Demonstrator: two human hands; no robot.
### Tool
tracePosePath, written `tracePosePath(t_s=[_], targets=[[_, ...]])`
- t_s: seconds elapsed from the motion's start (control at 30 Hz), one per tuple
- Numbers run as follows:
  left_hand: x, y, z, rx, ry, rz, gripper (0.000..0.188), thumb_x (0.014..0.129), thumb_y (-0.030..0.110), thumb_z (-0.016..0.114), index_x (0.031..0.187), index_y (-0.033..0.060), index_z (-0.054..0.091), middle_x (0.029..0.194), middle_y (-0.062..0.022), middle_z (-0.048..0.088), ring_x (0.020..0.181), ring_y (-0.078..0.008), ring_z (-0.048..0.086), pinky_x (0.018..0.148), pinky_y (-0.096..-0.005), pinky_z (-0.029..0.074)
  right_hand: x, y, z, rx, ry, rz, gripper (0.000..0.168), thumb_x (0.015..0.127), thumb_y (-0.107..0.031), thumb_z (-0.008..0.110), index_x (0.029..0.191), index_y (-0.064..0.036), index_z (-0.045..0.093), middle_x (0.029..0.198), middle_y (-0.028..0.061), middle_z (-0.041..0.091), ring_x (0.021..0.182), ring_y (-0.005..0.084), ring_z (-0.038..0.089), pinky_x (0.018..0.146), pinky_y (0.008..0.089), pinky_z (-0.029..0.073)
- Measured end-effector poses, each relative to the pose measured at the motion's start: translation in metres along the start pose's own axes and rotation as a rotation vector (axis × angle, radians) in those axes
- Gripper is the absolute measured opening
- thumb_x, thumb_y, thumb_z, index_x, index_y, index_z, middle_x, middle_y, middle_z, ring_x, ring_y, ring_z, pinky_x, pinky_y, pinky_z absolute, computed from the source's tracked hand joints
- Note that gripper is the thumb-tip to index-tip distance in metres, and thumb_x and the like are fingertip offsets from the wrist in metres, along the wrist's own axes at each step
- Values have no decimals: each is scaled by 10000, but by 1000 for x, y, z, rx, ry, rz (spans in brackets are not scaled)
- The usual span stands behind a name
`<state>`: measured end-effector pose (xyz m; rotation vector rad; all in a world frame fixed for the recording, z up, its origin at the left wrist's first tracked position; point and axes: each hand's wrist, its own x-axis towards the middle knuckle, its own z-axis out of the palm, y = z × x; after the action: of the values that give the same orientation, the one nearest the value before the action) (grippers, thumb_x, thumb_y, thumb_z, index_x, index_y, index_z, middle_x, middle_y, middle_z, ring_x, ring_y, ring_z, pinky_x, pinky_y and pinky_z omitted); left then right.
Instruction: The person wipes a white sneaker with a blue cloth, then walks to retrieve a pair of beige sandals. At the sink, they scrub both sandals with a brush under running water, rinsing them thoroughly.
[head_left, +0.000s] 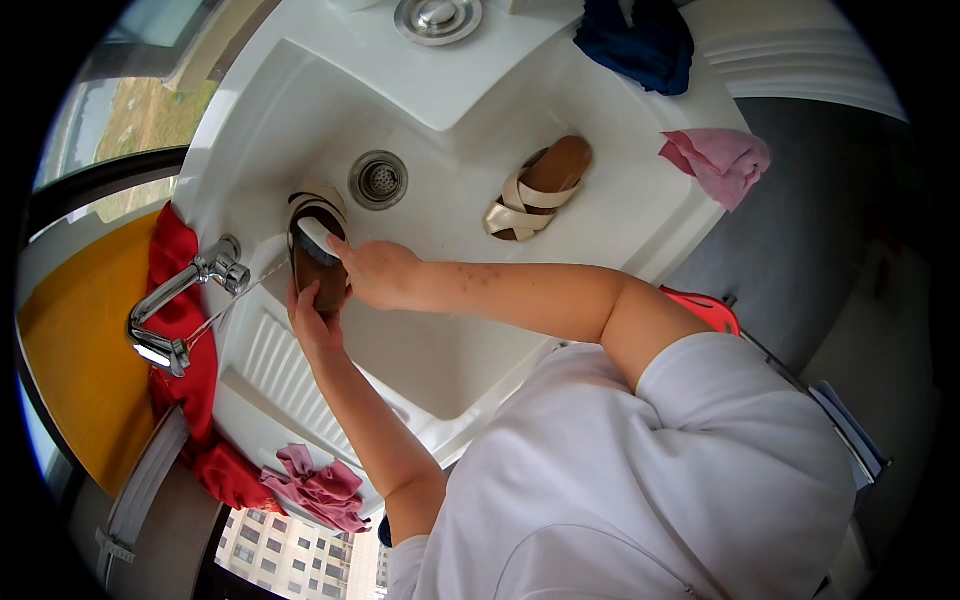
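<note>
My left hand (316, 319) grips the heel end of a slide sandal (319, 279) with a brown footbed, held over the left side of a white sink. In my right hand (379, 271) is a white-backed scrubbing brush (316, 238), its dark bristles against the sandal's footbed near the straps. A matching sandal (541, 187) with crossed pale-gold straps lies apart on the sink floor to the right. A thin stream of water (259, 281) runs from the chrome faucet (180, 307) toward the held sandal.
The sink basin (442, 187) has a metal drain (379, 180) and a ribbed washboard (289, 367). On its rim lie a pink cloth (716, 165), a dark blue cloth (637, 49) and another pink cloth (322, 487). Red fabric (184, 322) hangs behind the faucet.
</note>
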<state>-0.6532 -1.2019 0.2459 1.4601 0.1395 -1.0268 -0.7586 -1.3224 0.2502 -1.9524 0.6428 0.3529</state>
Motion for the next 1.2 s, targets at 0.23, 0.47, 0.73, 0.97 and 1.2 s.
tracePosePath(t_s=[0.23,0.47,0.73,0.97,1.2], targets=[[-21,-27,44,169,21,164,599,844,-52,398,1409,62,234,1337,-167,352,1145,-336,477,813,-475,551,68,39,0,175,9,147,425,796,-61,453,1217,-4,440,839,184,648,785,336,637,681,427,508],[-18,-18,2,-117,-5,47,582,836,-49,409,1388,30,245,1322,-172,375,1161,-350,470,852,-529,523,-4,2,-4,128,-132,75,534,882,-119,396,1395,-61,259,1009,159,628,875,320,620,732,422,499],[-28,-27,30,-128,31,103,611,824,-67,413,1398,46,240,1311,-169,387,1124,-322,502,863,-490,528,51,17,3,-92,29,95,555,829,-92,433,1366,-38,307,787,176,652,733,340,641,655,437,516],[-25,-14,-4,-306,-13,17,569,784,86,438,1344,31,359,1291,-152,450,1143,-335,494,868,-540,481,-50,-4,-18,-30,-150,-105,555,896,-117,399,1415,-53,211,687,159,590,595,326,575,572,431,466],[-13,26,-19,-107,-63,-101,483,883,200,455,1312,-4,369,1248,-181,485,1081,-348,544,827,-531,518,-36,-9,-36,-197,-111,-103,490,912,-160,407,1386,-79,308,720,169,599,646,331,593,612,431,471]])
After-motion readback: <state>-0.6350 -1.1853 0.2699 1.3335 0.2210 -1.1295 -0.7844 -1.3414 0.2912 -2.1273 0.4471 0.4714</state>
